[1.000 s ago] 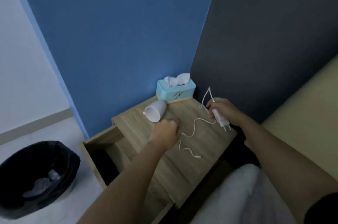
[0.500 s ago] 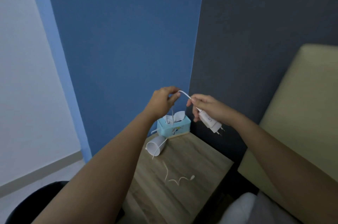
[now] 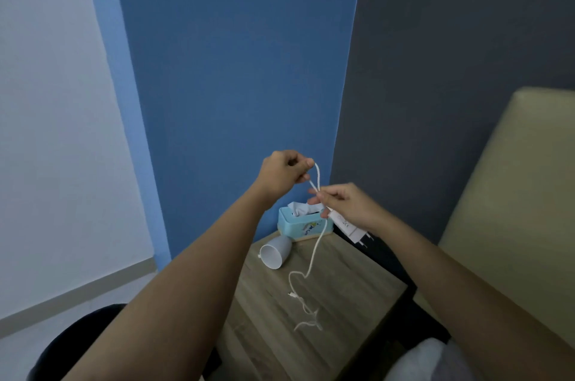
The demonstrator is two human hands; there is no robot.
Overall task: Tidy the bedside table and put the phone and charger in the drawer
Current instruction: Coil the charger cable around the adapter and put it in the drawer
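Below the hands: light-blue tissue box (image 3: 303,225) against the wall, white plastic cup (image 3: 275,253) tipped over just beside it.

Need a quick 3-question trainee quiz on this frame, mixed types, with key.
1. True or false: the cup stands upright on the table.
2. Which hand holds the charger plug? A) left hand B) right hand
3. Fill in: the cable hangs from the hands and its free end lies on the ____.

Key: 1 false, it lies on its side by the tissue box; 2 B; 3 table.
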